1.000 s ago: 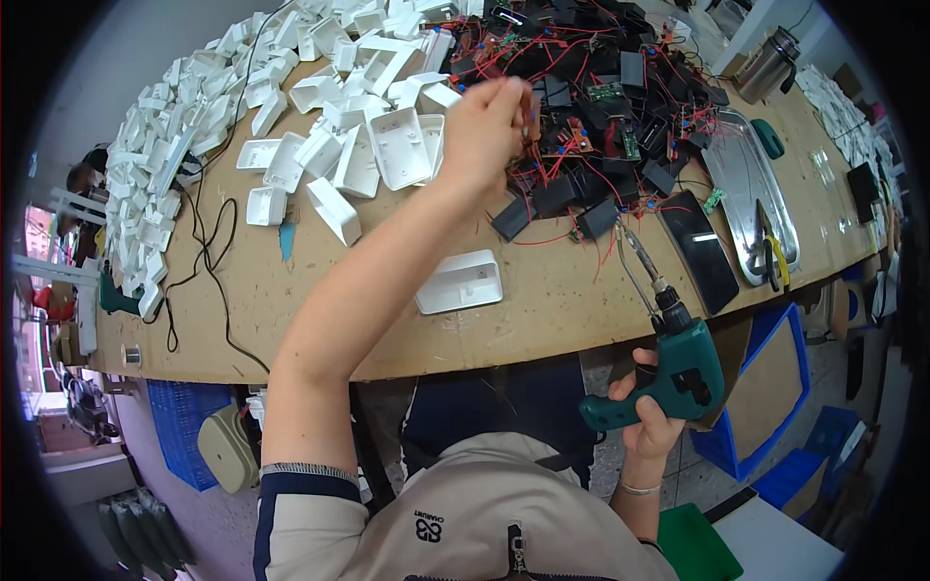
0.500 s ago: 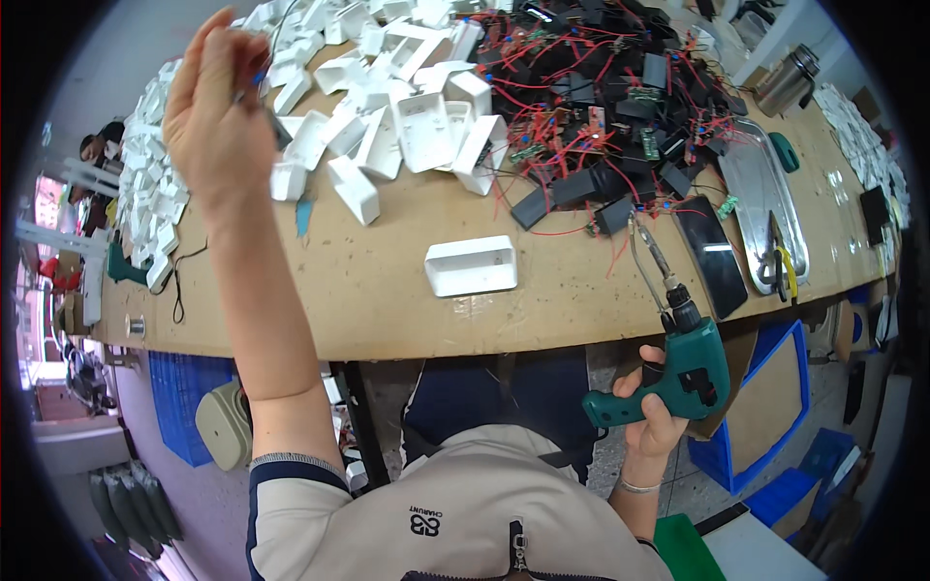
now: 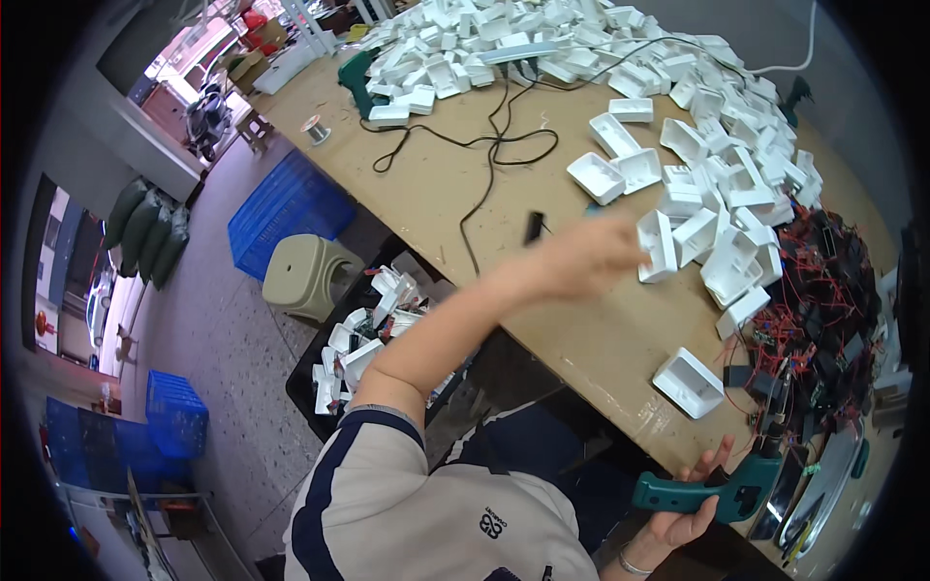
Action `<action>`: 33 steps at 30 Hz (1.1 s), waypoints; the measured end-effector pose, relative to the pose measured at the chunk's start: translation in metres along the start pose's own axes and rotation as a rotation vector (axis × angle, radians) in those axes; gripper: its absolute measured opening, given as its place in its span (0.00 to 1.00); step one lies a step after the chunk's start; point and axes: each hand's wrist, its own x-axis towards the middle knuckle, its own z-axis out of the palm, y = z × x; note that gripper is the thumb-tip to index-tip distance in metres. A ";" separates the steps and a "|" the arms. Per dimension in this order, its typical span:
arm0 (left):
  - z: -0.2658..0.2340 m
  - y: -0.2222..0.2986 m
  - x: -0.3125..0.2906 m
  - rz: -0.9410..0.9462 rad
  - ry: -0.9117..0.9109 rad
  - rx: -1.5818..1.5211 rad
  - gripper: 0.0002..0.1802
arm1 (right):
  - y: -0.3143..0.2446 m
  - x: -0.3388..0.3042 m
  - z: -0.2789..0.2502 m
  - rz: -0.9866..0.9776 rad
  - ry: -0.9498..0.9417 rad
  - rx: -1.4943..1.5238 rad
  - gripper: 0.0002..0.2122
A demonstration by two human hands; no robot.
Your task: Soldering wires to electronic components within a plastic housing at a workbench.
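Observation:
My left hand (image 3: 603,254) is over the table, close to the near white plastic cases, its fingers smeared by motion. Just beyond my left wrist a small black piece (image 3: 535,228) shows, apart from the fingers; I cannot tell whether it lies on the table or is in the air. At the lower right my right hand (image 3: 690,513) is closed around the grip of a green soldering gun (image 3: 752,487). The gun's tip points at the heap of black parts with red wires (image 3: 819,300). A lone white open case (image 3: 689,382) lies on the table between my hands.
White cases (image 3: 717,184) are piled along the far side. Black cables (image 3: 494,140) cross the table near a second green gun (image 3: 358,82) and a solder spool (image 3: 315,129). Below the edge stand a bin of white parts (image 3: 315,382), a beige stool (image 3: 295,276) and a blue crate (image 3: 291,213).
The view has swung left, bringing the floor bin into sight. My left hand was raised with a dark piece near its fingers; it now hangs lower. My right hand keeps the soldering gun.

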 end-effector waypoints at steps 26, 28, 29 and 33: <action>0.131 0.054 -0.028 0.035 -0.419 -1.127 0.05 | 0.016 0.019 -0.004 0.084 0.239 -0.016 0.32; 0.115 0.056 -0.023 -0.105 -0.414 -0.986 0.05 | 0.019 0.027 0.002 0.101 0.272 -0.060 0.33; 0.112 0.054 -0.020 -0.138 -0.389 -0.988 0.06 | 0.024 0.032 0.009 0.098 0.268 -0.099 0.33; 0.105 0.051 -0.013 -0.310 -0.417 -0.931 0.05 | 0.029 0.041 0.018 0.098 0.214 -0.150 0.32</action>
